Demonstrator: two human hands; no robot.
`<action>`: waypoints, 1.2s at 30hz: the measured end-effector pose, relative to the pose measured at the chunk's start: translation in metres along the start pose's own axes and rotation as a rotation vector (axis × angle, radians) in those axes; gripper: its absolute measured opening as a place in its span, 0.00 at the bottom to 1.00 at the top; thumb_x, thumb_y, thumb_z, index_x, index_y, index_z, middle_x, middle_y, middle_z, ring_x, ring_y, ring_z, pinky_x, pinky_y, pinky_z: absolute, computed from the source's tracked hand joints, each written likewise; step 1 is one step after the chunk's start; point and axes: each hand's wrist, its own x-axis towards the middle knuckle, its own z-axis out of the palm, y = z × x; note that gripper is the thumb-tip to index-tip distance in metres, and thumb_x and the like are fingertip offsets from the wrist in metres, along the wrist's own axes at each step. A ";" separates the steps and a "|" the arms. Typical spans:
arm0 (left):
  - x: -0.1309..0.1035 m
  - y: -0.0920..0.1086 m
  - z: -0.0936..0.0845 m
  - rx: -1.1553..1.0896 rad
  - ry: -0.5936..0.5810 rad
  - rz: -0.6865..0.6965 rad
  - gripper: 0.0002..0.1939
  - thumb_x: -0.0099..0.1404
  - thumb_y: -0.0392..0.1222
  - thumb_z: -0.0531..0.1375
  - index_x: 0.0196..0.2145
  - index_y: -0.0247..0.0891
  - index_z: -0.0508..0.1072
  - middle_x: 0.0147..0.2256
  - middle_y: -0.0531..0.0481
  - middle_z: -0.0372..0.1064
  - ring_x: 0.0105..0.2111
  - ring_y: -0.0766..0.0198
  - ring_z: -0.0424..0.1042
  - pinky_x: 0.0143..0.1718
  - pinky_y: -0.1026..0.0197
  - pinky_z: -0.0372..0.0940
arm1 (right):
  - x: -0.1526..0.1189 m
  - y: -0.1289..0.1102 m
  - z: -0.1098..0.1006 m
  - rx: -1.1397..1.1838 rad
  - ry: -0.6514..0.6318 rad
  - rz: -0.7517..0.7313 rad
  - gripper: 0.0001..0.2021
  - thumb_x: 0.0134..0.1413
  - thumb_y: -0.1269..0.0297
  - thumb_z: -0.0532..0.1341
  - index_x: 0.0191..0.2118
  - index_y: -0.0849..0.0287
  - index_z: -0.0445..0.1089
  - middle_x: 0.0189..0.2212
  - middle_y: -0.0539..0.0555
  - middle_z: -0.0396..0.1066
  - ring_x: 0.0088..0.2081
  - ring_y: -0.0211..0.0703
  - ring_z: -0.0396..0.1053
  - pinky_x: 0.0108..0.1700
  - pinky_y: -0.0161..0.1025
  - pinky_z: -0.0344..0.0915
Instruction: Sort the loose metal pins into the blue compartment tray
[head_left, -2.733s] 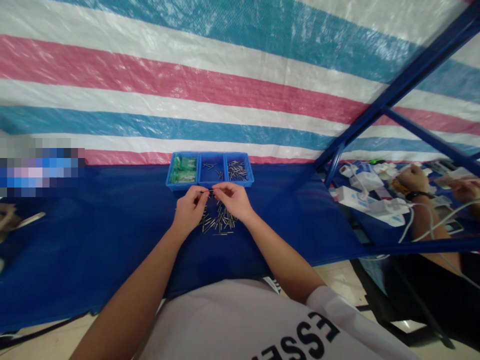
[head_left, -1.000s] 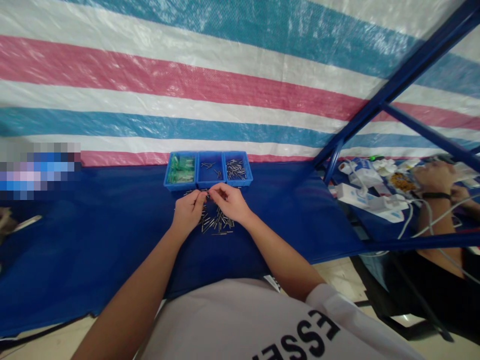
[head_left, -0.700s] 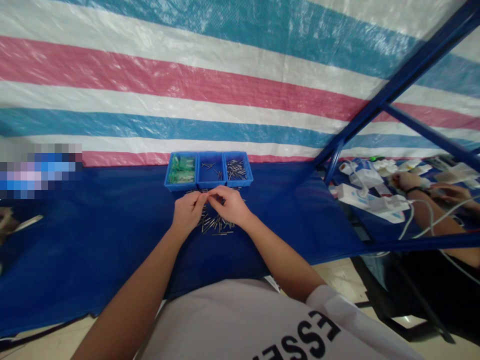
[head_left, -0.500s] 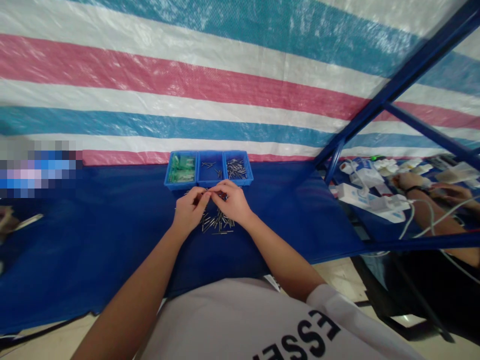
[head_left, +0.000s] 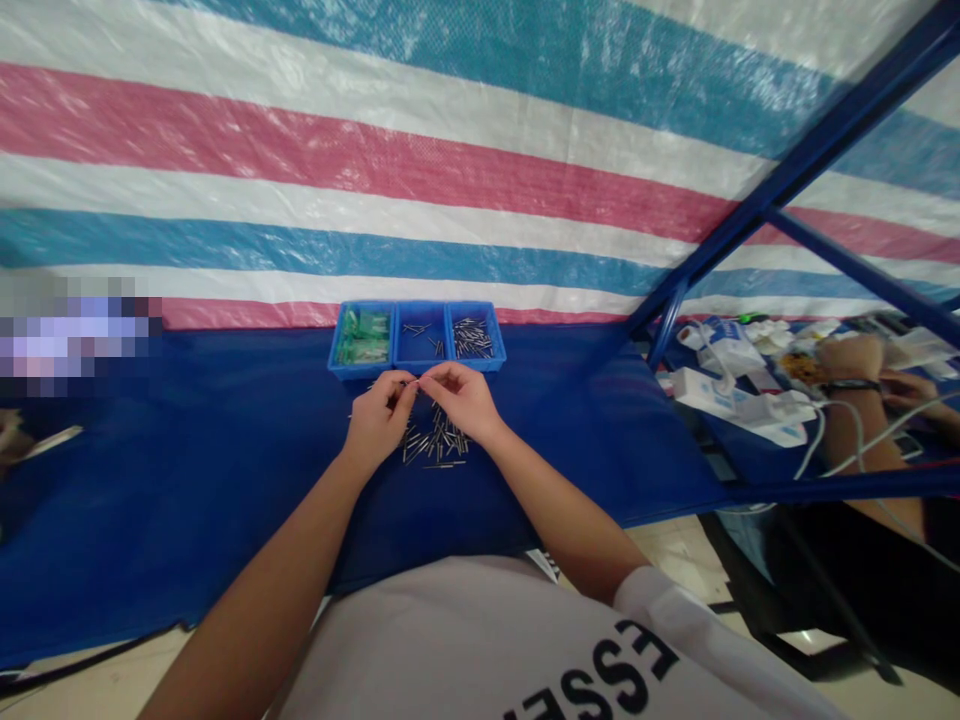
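My left hand (head_left: 381, 410) and my right hand (head_left: 461, 400) meet fingertip to fingertip over a pile of thin metal pins (head_left: 436, 442) on the blue table. Both pinch; whatever lies between the fingertips is too small to make out. Just beyond them stand three joined blue bins. The left bin (head_left: 332, 358) holds green-and-clear packets (head_left: 365, 335), the middle bin (head_left: 415, 347) has a few loose pins, and the right bin (head_left: 501, 360) contains many short metal pins (head_left: 472, 338).
A blue metal frame (head_left: 720, 240) rises on the right. Past it lie a white power strip (head_left: 701, 392), cables and packets, with another person's hands and wrist (head_left: 851, 375). At the far left, part of another hand shows near a pale strip (head_left: 54, 442). A striped sheet (head_left: 450, 160) hangs behind.
My right hand has shifted slightly, with its fingers still meeting the left ones. The other person's arm on the right has moved, showing more of the wrist.
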 end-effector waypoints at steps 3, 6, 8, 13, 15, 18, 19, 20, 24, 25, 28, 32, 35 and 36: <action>0.001 0.000 -0.003 0.028 -0.030 -0.019 0.14 0.69 0.47 0.51 0.37 0.37 0.72 0.24 0.54 0.68 0.23 0.69 0.66 0.28 0.66 0.60 | -0.003 -0.007 -0.003 -0.174 -0.015 -0.045 0.13 0.51 0.55 0.63 0.30 0.61 0.71 0.26 0.50 0.72 0.27 0.34 0.66 0.33 0.33 0.63; 0.001 0.000 -0.003 0.015 -0.038 -0.036 0.15 0.69 0.48 0.50 0.36 0.37 0.71 0.24 0.54 0.68 0.24 0.68 0.67 0.29 0.66 0.60 | -0.005 -0.011 -0.005 -0.278 -0.050 -0.037 0.16 0.55 0.51 0.60 0.28 0.61 0.72 0.23 0.49 0.70 0.25 0.33 0.63 0.30 0.32 0.60; 0.000 0.000 -0.003 -0.020 -0.042 -0.044 0.14 0.68 0.49 0.51 0.37 0.37 0.71 0.24 0.54 0.68 0.23 0.68 0.66 0.28 0.66 0.60 | -0.006 -0.012 -0.006 -0.307 -0.054 -0.015 0.19 0.56 0.49 0.58 0.27 0.61 0.72 0.21 0.48 0.68 0.23 0.33 0.62 0.28 0.31 0.58; -0.001 0.002 -0.002 -0.077 -0.095 -0.034 0.13 0.68 0.47 0.51 0.35 0.37 0.70 0.21 0.56 0.66 0.21 0.69 0.65 0.26 0.66 0.60 | -0.006 -0.012 -0.006 -0.361 -0.064 0.006 0.24 0.58 0.44 0.55 0.25 0.61 0.71 0.17 0.47 0.65 0.21 0.32 0.61 0.27 0.31 0.56; -0.001 0.003 -0.002 -0.037 -0.087 -0.026 0.13 0.68 0.47 0.51 0.33 0.38 0.70 0.21 0.56 0.66 0.21 0.69 0.65 0.26 0.66 0.59 | -0.006 -0.011 -0.006 -0.375 -0.075 -0.004 0.24 0.58 0.45 0.54 0.25 0.61 0.71 0.17 0.47 0.64 0.21 0.32 0.60 0.27 0.31 0.56; 0.001 0.004 -0.004 0.029 -0.042 -0.028 0.15 0.68 0.47 0.51 0.27 0.38 0.68 0.21 0.55 0.66 0.21 0.69 0.65 0.26 0.66 0.58 | -0.006 -0.011 -0.006 -0.363 -0.097 -0.058 0.21 0.59 0.47 0.55 0.28 0.61 0.70 0.20 0.47 0.65 0.23 0.32 0.60 0.27 0.31 0.56; 0.001 0.004 -0.005 0.038 -0.034 -0.032 0.16 0.68 0.47 0.51 0.26 0.38 0.67 0.20 0.54 0.66 0.21 0.69 0.65 0.26 0.65 0.58 | -0.006 -0.011 -0.005 -0.354 -0.110 -0.074 0.20 0.59 0.48 0.55 0.29 0.61 0.70 0.21 0.47 0.66 0.23 0.32 0.61 0.28 0.31 0.57; 0.002 0.004 -0.005 0.038 -0.031 -0.037 0.17 0.68 0.47 0.50 0.25 0.38 0.67 0.20 0.54 0.65 0.21 0.69 0.65 0.26 0.65 0.57 | -0.007 -0.011 -0.005 -0.346 -0.124 -0.083 0.19 0.59 0.49 0.55 0.30 0.60 0.69 0.22 0.47 0.66 0.24 0.32 0.62 0.28 0.31 0.57; 0.001 0.003 -0.004 -0.002 -0.045 -0.044 0.15 0.68 0.47 0.51 0.28 0.38 0.69 0.21 0.55 0.66 0.22 0.68 0.65 0.26 0.65 0.58 | -0.007 -0.013 -0.004 -0.322 -0.135 -0.043 0.21 0.60 0.47 0.53 0.28 0.60 0.68 0.21 0.47 0.67 0.24 0.33 0.64 0.30 0.31 0.59; 0.000 0.003 -0.004 -0.019 -0.053 -0.043 0.14 0.69 0.48 0.51 0.31 0.38 0.70 0.22 0.54 0.67 0.22 0.68 0.65 0.27 0.66 0.58 | -0.007 -0.013 -0.004 -0.313 -0.125 -0.028 0.22 0.60 0.46 0.53 0.27 0.60 0.68 0.20 0.47 0.66 0.23 0.33 0.64 0.30 0.31 0.60; -0.001 0.002 -0.002 -0.062 -0.079 -0.037 0.13 0.69 0.47 0.51 0.38 0.37 0.70 0.25 0.54 0.68 0.24 0.68 0.67 0.28 0.66 0.60 | -0.006 -0.013 -0.005 -0.283 -0.100 0.001 0.26 0.59 0.43 0.52 0.23 0.60 0.67 0.17 0.47 0.64 0.21 0.32 0.62 0.29 0.31 0.59; -0.001 0.002 -0.003 -0.051 -0.085 -0.030 0.13 0.69 0.47 0.50 0.37 0.38 0.69 0.23 0.55 0.67 0.23 0.68 0.66 0.27 0.66 0.60 | -0.003 -0.011 -0.006 -0.267 -0.112 0.070 0.30 0.58 0.40 0.50 0.19 0.60 0.67 0.14 0.47 0.63 0.18 0.32 0.61 0.28 0.32 0.59; -0.001 0.003 -0.004 -0.014 -0.098 -0.022 0.16 0.70 0.47 0.49 0.28 0.38 0.67 0.20 0.55 0.64 0.21 0.68 0.65 0.27 0.65 0.58 | -0.003 -0.008 -0.005 -0.226 -0.139 0.120 0.31 0.57 0.38 0.50 0.18 0.60 0.66 0.13 0.47 0.63 0.17 0.32 0.61 0.27 0.32 0.59; -0.001 0.003 -0.004 -0.012 -0.104 -0.021 0.17 0.70 0.47 0.48 0.27 0.38 0.67 0.20 0.55 0.64 0.21 0.68 0.65 0.27 0.65 0.58 | -0.002 -0.006 -0.005 -0.205 -0.135 0.136 0.31 0.57 0.38 0.50 0.17 0.59 0.65 0.12 0.47 0.62 0.17 0.32 0.61 0.26 0.32 0.59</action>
